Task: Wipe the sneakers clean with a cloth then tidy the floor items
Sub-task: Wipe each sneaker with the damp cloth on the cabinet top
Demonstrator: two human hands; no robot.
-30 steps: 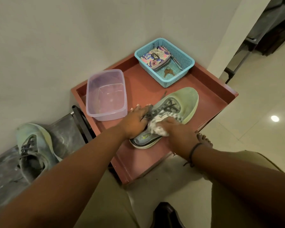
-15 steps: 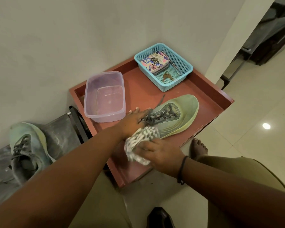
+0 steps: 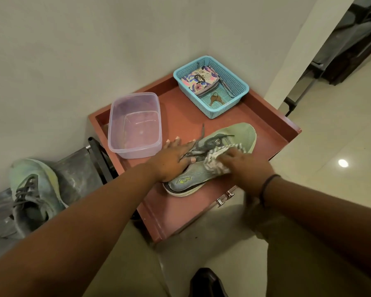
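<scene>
Sneaker (image 3: pixel 229 138) under left hand (image 3: pixel 171 161), right hand (image 3: pixel 246 166) pressing cloth (image 3: pixel 214 159)

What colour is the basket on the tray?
The basket is light blue, seen in the head view.

There is one view only, from a wide-angle camera worn on the person's head, looking forward and steeply down. It sits close above a low red tray-topped table (image 3: pixel 272 116) set in a wall corner, both forearms reaching in from the bottom edge. The table fills the centre; pale floor tiles (image 3: pixel 330 125) run off to the right, and straight lines bend toward the frame's edges.
</scene>
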